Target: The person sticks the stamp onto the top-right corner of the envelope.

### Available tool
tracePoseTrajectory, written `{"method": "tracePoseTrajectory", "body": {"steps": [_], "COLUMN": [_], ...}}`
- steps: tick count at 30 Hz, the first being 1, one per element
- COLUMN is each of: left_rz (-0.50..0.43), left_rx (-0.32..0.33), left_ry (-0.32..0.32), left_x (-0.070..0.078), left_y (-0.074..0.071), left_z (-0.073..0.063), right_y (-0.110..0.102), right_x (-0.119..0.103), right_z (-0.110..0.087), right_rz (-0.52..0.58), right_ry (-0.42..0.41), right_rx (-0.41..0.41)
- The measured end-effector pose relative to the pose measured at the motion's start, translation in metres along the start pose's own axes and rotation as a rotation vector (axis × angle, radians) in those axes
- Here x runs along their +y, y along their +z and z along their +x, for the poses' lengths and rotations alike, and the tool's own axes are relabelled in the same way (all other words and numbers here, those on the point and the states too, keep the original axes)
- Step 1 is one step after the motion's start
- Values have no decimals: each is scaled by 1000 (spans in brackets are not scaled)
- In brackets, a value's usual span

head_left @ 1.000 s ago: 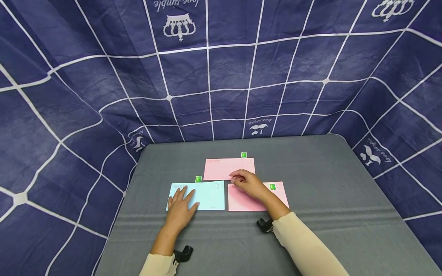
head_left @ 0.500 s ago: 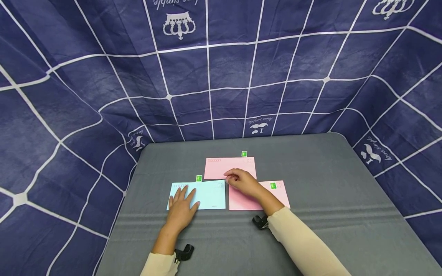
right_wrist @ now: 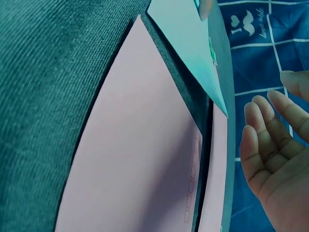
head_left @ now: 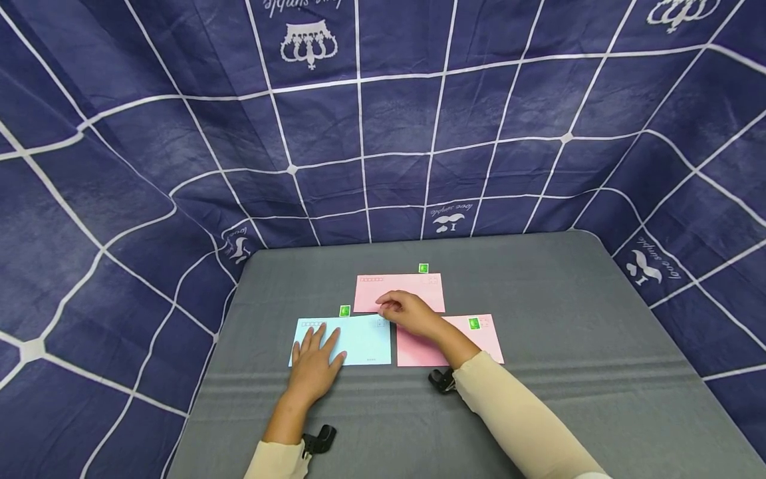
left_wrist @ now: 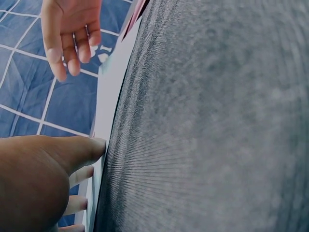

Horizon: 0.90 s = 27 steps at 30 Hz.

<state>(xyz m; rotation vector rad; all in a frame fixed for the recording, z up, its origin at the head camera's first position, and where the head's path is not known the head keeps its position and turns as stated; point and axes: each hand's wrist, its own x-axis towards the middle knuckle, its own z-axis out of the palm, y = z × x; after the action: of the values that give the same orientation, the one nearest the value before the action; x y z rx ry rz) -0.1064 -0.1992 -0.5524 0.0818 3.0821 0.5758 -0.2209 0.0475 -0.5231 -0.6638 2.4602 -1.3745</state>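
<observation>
My left hand (head_left: 314, 369) rests with spread fingers on the left part of a light blue envelope (head_left: 362, 342). In the left wrist view its thumb (left_wrist: 87, 149) touches the near edge of that envelope. My right hand (head_left: 413, 314), fingers loosely bent and holding nothing, hovers over the blue envelope's upper right corner and the lower edge of the far pink envelope (head_left: 368, 298). Its forearm passes above the near pink envelope (head_left: 413, 351), which bears a green stamp (head_left: 474, 323). Another green stamp (head_left: 344, 311) lies just beyond the blue envelope's top edge.
A third green stamp (head_left: 423, 268) lies at the far pink envelope's top edge. All sit on a grey cloth-covered table (head_left: 550, 299). Blue curtains with white grid lines (head_left: 395, 120) enclose the back and sides.
My right hand has moved left, from over the near pink envelope to the blue envelope's upper right corner. My left hand has stayed in place on the blue envelope.
</observation>
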Motion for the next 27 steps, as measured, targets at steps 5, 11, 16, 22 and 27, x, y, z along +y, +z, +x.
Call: {"method": "tracePoseTrajectory", "body": {"steps": [5, 11, 16, 22, 27], "left_rz": [10, 8, 14, 10, 0], "left_rx": [-4, 3, 6, 5, -2], "left_ry": [3, 2, 8, 5, 3], "left_x": [-1, -2, -2, -1, -2], "left_y": [1, 1, 2, 1, 1], "left_z": [1, 0, 1, 1, 2], "right_y": [3, 6, 8, 14, 18], "right_x": [-2, -5, -8, -10, -11], "right_z": [5, 13, 17, 22, 26], "right_rz": [-43, -38, -38, -53, -57], "right_ry": [-15, -16, -19, -22, -33], "right_rx": [-19, -31, -42, -67, -70]}}
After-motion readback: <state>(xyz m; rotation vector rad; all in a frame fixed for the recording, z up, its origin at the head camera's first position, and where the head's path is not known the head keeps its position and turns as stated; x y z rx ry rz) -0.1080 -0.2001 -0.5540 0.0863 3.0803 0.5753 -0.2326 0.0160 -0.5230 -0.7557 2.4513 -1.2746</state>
